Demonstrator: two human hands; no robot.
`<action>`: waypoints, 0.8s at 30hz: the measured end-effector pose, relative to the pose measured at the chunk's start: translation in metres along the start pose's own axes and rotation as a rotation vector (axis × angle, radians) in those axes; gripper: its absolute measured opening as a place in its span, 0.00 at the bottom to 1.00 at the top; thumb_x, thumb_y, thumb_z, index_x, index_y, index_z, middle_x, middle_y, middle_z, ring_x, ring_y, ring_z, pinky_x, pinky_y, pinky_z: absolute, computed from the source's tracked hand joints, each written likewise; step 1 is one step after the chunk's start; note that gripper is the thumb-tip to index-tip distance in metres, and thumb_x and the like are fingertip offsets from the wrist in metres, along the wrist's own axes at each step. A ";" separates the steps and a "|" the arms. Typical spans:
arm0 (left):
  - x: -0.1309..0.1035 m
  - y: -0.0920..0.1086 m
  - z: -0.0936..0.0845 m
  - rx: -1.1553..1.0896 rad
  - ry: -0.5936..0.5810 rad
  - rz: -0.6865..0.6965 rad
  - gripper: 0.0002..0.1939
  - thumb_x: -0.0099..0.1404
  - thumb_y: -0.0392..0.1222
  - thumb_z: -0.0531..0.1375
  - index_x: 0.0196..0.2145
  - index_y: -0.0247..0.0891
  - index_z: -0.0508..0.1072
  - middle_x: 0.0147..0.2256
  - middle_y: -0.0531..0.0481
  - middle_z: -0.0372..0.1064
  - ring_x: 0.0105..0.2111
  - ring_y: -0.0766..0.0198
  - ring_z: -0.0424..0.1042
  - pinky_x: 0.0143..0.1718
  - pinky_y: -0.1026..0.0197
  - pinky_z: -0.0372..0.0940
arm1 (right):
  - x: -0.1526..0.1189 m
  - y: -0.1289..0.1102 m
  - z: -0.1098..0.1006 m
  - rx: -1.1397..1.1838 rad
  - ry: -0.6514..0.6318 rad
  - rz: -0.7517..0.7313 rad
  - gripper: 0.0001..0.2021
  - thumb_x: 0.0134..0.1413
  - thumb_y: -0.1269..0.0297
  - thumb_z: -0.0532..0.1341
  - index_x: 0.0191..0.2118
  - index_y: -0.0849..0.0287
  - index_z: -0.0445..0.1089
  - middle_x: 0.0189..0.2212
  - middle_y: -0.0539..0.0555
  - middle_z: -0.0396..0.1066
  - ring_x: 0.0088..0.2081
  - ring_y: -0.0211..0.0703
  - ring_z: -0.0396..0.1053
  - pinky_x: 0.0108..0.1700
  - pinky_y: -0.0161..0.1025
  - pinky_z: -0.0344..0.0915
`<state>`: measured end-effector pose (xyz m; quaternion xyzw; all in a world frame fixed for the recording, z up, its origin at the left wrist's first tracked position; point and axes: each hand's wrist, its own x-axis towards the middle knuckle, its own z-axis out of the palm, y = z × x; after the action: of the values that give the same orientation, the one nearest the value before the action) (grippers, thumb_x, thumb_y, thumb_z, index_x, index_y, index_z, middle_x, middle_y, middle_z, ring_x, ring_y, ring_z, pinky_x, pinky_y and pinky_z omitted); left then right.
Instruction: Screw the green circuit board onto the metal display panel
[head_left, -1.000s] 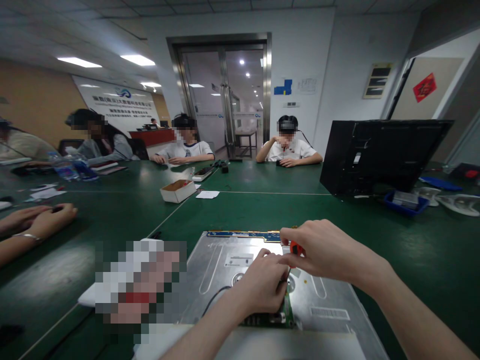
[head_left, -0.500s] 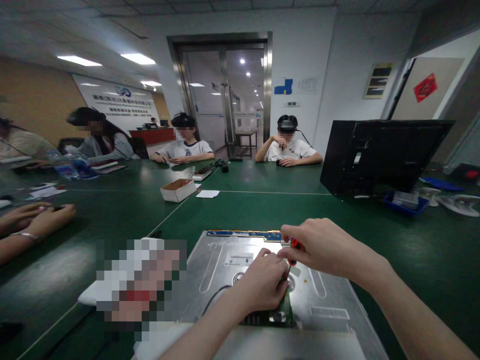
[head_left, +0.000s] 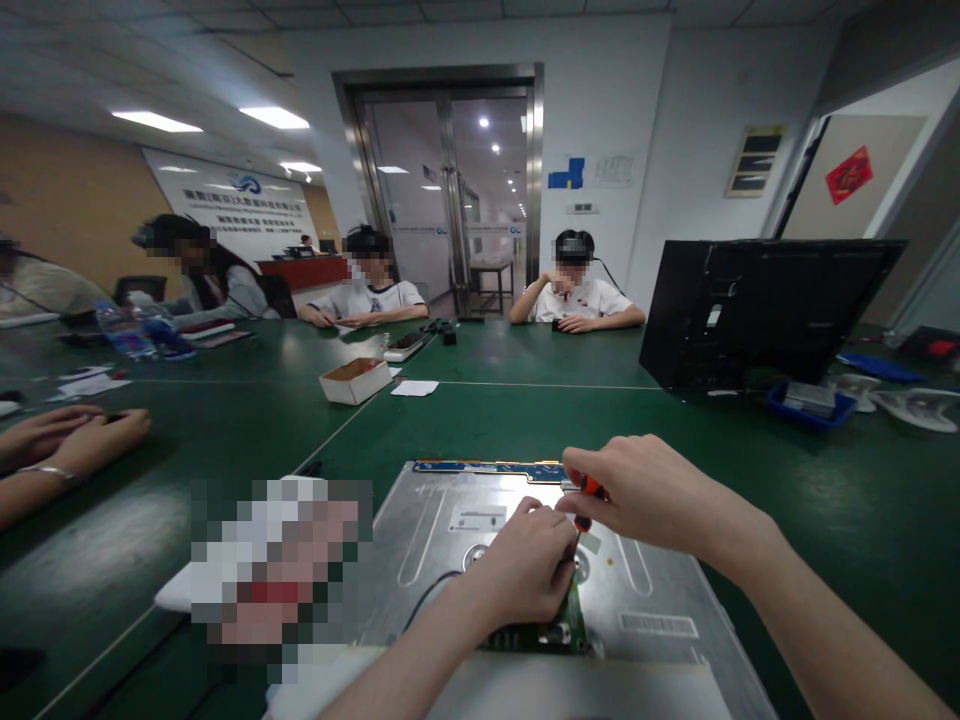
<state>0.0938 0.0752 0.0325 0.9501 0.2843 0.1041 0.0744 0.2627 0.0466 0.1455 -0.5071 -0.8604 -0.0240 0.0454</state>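
Note:
A flat silver metal panel (head_left: 652,590) lies before me, with a green circuit board (head_left: 576,622) mounted on it and a narrow blue board (head_left: 480,468) along its far edge. My right hand (head_left: 652,495) is closed around the red-and-black handle of a screwdriver (head_left: 592,487), whose shaft points down toward the green board. Curled over that board, my left hand (head_left: 521,565) has its fingers bunched beside the screwdriver shaft. What those fingers grip is hidden, and so is the screwdriver's tip. A dark cable (head_left: 424,598) curves out left of my left hand.
Left of the panel lies a white package (head_left: 176,590), partly blurred out. Farther off are a small open box (head_left: 356,382), a black monitor (head_left: 765,315) and a blue tray (head_left: 814,405). Another person's hands (head_left: 82,440) rest at the left; several people sit around the green table (head_left: 540,415).
Both my hands stay almost where they were, the right one still on the screwdriver. The panel has not moved, and the view has shifted only very slightly.

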 end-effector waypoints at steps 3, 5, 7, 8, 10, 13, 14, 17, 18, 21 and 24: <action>0.000 0.001 0.000 0.003 -0.012 -0.008 0.04 0.58 0.33 0.58 0.33 0.36 0.68 0.38 0.44 0.72 0.40 0.53 0.70 0.46 0.52 0.60 | -0.001 0.002 0.001 0.018 0.014 -0.038 0.03 0.58 0.64 0.59 0.37 0.56 0.65 0.26 0.49 0.73 0.26 0.42 0.68 0.25 0.36 0.45; 0.000 0.001 -0.001 -0.006 -0.021 -0.008 0.06 0.58 0.33 0.58 0.35 0.37 0.68 0.38 0.45 0.72 0.40 0.53 0.70 0.46 0.52 0.60 | -0.003 0.002 0.000 0.047 0.019 -0.075 0.06 0.54 0.68 0.60 0.38 0.56 0.63 0.28 0.49 0.73 0.27 0.41 0.69 0.25 0.36 0.46; 0.000 0.001 -0.001 -0.003 -0.027 -0.005 0.05 0.59 0.33 0.58 0.34 0.37 0.68 0.37 0.45 0.72 0.39 0.53 0.71 0.46 0.51 0.60 | -0.004 0.001 0.000 0.059 0.020 -0.089 0.07 0.55 0.65 0.61 0.38 0.56 0.62 0.30 0.50 0.74 0.28 0.42 0.69 0.25 0.37 0.46; 0.000 0.001 -0.002 0.003 -0.032 -0.004 0.03 0.59 0.33 0.58 0.33 0.37 0.68 0.36 0.46 0.72 0.38 0.54 0.71 0.46 0.51 0.60 | -0.004 0.000 -0.001 0.053 0.020 -0.078 0.07 0.57 0.62 0.61 0.38 0.56 0.62 0.29 0.50 0.74 0.27 0.42 0.69 0.25 0.37 0.46; 0.001 0.001 -0.002 0.015 -0.040 -0.006 0.02 0.59 0.34 0.58 0.31 0.37 0.67 0.34 0.47 0.72 0.37 0.54 0.71 0.46 0.51 0.61 | -0.002 0.000 -0.001 0.025 0.016 -0.041 0.10 0.60 0.56 0.60 0.37 0.55 0.63 0.27 0.50 0.74 0.27 0.44 0.70 0.24 0.37 0.44; 0.001 0.000 -0.001 0.029 -0.035 -0.008 0.02 0.59 0.34 0.59 0.32 0.37 0.68 0.35 0.45 0.72 0.38 0.53 0.71 0.46 0.51 0.61 | 0.000 0.000 0.001 -0.016 0.007 -0.013 0.08 0.61 0.57 0.59 0.37 0.55 0.63 0.25 0.50 0.73 0.26 0.45 0.70 0.24 0.38 0.43; 0.001 0.000 -0.001 0.029 -0.034 -0.008 0.03 0.59 0.34 0.59 0.34 0.37 0.68 0.37 0.45 0.72 0.39 0.52 0.71 0.47 0.51 0.61 | 0.000 0.000 0.001 -0.014 0.010 -0.020 0.06 0.61 0.60 0.59 0.37 0.56 0.63 0.26 0.50 0.73 0.26 0.45 0.70 0.24 0.38 0.43; 0.001 0.001 0.000 0.012 -0.039 -0.003 0.06 0.58 0.33 0.58 0.36 0.37 0.69 0.38 0.45 0.73 0.40 0.53 0.71 0.47 0.51 0.60 | -0.002 0.000 0.001 0.038 0.025 -0.059 0.06 0.57 0.66 0.60 0.39 0.57 0.62 0.29 0.50 0.75 0.27 0.43 0.71 0.25 0.37 0.45; 0.001 0.001 -0.001 0.009 -0.042 -0.001 0.06 0.58 0.33 0.58 0.36 0.37 0.69 0.38 0.46 0.73 0.39 0.53 0.71 0.47 0.51 0.60 | -0.003 0.000 0.000 0.062 0.027 -0.071 0.07 0.57 0.65 0.61 0.39 0.57 0.63 0.30 0.50 0.75 0.28 0.43 0.72 0.25 0.37 0.46; 0.001 0.002 -0.003 0.016 -0.045 0.000 0.03 0.58 0.32 0.57 0.32 0.37 0.68 0.34 0.47 0.72 0.37 0.54 0.71 0.46 0.51 0.61 | -0.002 -0.002 -0.001 0.076 0.022 -0.054 0.12 0.60 0.52 0.61 0.40 0.56 0.66 0.30 0.51 0.76 0.30 0.45 0.72 0.26 0.36 0.48; 0.001 0.003 -0.004 0.025 -0.035 -0.012 0.02 0.59 0.33 0.58 0.31 0.37 0.67 0.35 0.46 0.72 0.38 0.54 0.71 0.46 0.52 0.61 | 0.001 -0.003 0.000 0.021 0.006 -0.012 0.13 0.63 0.50 0.56 0.39 0.55 0.68 0.27 0.52 0.75 0.28 0.46 0.72 0.26 0.37 0.47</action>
<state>0.0951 0.0736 0.0369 0.9510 0.2899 0.0833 0.0681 0.2601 0.0459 0.1461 -0.5015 -0.8634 -0.0165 0.0531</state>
